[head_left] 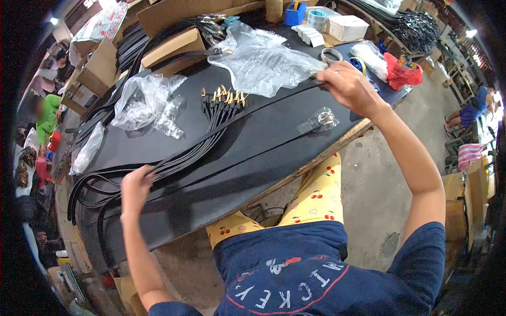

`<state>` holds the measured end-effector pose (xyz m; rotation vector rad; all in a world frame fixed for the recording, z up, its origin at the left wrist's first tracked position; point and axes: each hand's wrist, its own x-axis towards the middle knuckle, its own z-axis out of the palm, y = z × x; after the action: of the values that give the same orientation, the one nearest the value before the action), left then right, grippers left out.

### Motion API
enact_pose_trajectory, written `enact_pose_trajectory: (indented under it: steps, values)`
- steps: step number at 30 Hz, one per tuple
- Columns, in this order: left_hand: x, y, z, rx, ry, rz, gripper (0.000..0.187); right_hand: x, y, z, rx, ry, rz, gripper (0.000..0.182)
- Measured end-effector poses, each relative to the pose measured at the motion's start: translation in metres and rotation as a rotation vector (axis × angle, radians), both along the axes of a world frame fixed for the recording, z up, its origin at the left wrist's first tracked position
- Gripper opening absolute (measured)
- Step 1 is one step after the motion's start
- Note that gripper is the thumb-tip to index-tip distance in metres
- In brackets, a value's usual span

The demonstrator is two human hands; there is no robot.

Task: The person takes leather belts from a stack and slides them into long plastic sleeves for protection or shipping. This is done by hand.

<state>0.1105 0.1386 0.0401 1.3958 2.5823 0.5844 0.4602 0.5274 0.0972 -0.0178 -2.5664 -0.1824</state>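
Note:
A long black belt [266, 106] runs diagonally over the table, stretched between my two hands. At the upper right, my right hand [350, 89] is closed on one end of it, raised near the table's edge. Lower left, my left hand [136, 188] is slightly blurred, its fingers closed round the belt's other stretch. Just beneath lies a bundle of black belts with gold buckles [224, 97], their straps curving to the left edge. Nearer me, a single belt [253, 154] lies flat, its buckle end [322, 121] wrapped in clear plastic.
Clear plastic bags [269, 60] and a crumpled plastic wrap [145, 105] lie on the dark table [237, 181]. Behind them are a cardboard box [176, 50], a blue tape dispenser [294, 14], a white box [348, 27] and a red bag [402, 72]. Other people sit farther off at both sides.

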Motion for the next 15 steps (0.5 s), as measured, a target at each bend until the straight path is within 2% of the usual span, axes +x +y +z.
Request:
enact_pose_trajectory:
  steps: [1,2,3,4,6,7,8,9,10,11,12,13,15]
  values:
    - [-0.025,-0.038,-0.008,0.08,0.064,0.026,0.024,0.004,0.006,-0.007,-0.069,0.027,-0.039,0.016]
    - [-0.046,-0.076,-0.007,0.042,0.17,0.045,0.025,0.007,0.012,-0.013,-0.12,0.005,-0.029,0.018]
    - [-0.078,-0.123,-0.015,0.05,0.057,0.168,0.024,0.009,0.018,-0.019,-0.128,0.002,-0.022,0.018]
    - [-0.119,-0.181,-0.036,0.156,0.2,0.174,0.027,0.01,0.023,-0.026,-0.189,-0.035,-0.022,0.018]
    - [-0.15,-0.266,-0.015,-0.014,0.183,0.31,0.032,0.008,0.029,-0.043,-0.243,-0.052,0.044,0.018]
    - [-0.167,-0.311,-0.021,0.179,0.26,0.424,0.031,0.005,0.031,-0.052,-0.252,-0.07,0.092,0.02]
    - [-0.192,-0.356,-0.019,0.13,0.523,0.376,0.032,0.002,0.028,-0.059,-0.256,-0.077,0.104,0.02]
    - [-0.19,-0.369,0.008,0.01,0.41,0.438,0.033,-0.003,0.024,-0.064,-0.259,-0.084,0.116,0.019]
    - [-0.189,-0.379,0.03,-0.095,0.485,0.479,0.033,-0.008,0.023,-0.068,-0.235,-0.105,0.118,0.02]
    - [-0.194,-0.391,0.045,-0.1,0.484,0.478,0.033,-0.012,0.024,-0.072,-0.239,-0.106,0.119,0.02]
    - [-0.199,-0.4,0.058,-0.11,0.615,0.486,0.034,-0.015,0.026,-0.078,-0.242,-0.101,0.112,0.021]
    - [-0.202,-0.404,0.064,-0.117,0.746,0.492,0.035,-0.017,0.029,-0.085,-0.245,-0.097,0.105,0.022]
    - [-0.208,-0.407,0.062,-0.138,0.814,0.518,0.037,-0.019,0.031,-0.091,-0.275,-0.098,0.114,0.026]
